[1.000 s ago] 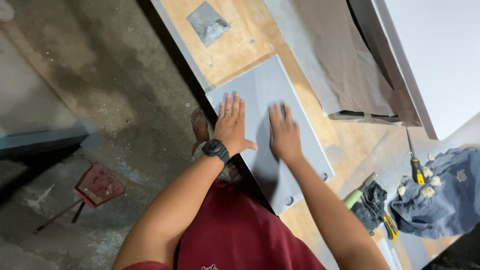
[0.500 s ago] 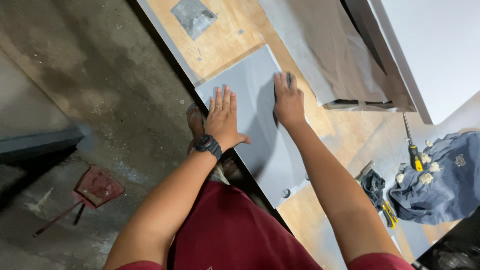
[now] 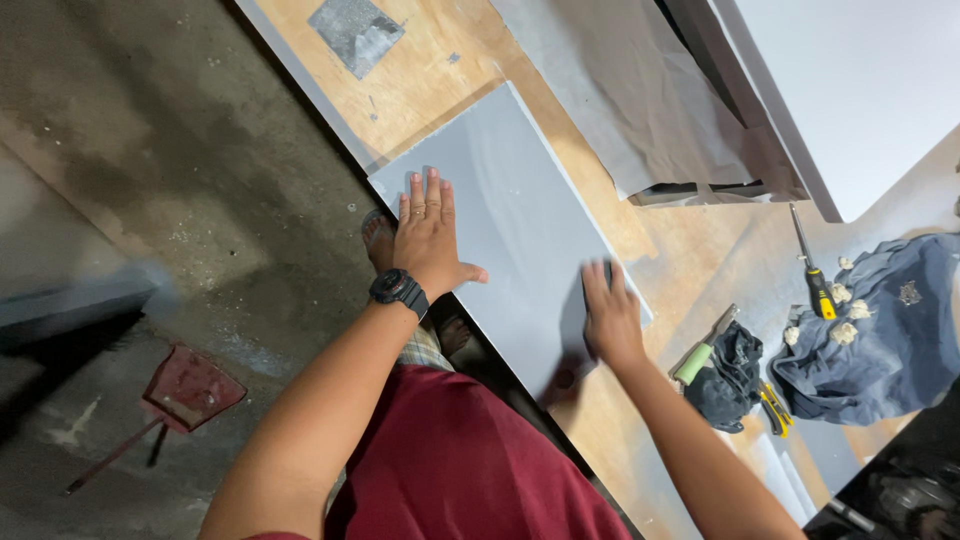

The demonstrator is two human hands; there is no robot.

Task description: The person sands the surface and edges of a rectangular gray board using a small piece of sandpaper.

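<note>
Panel: grey flat panel (image 3: 510, 225) lies on the plywood bench top (image 3: 420, 75), long axis running diagonally, w/ its near long edge about flush w/ the bench edge on the floor side.
L hand: left hand (image 3: 428, 235) flat on the panel's near long edge, palm down, fingers together & straight, thumb out to the side. Not gripping anything, just pressing flat.
R hand: right hand (image 3: 610, 315) also flat, palm down, at the panel's end nearest the body, fingers spread a bit, slightly blurred. Open, nothing clasped.
Arms: both forearms reach out from the body; L arm bent at elbow, black wristwatch (image 3: 398, 290) on the wrist; R arm comes in from lower right.
Edges by L hand: just outside the fingers the bench edge drops off to concrete floor (image 3: 150, 130); a sandalled foot (image 3: 380, 240) shows right below it.
Edges by R hand: panel corner sits just beyond the fingertips; bare plywood past it.
Room beyond the hands: far side of panel has a strip of bare plywood, then grey paper sheet (image 3: 640, 90) & a white board (image 3: 850, 80).
Room right of R hand: green-handled tool (image 3: 700, 355) & dark rag (image 3: 730, 375) near; yellow screwdriver (image 3: 815, 275) & blue cloth (image 3: 880, 330) farther out.
Floor side: red dustpan (image 3: 190, 390) well apart from L hand.
</note>
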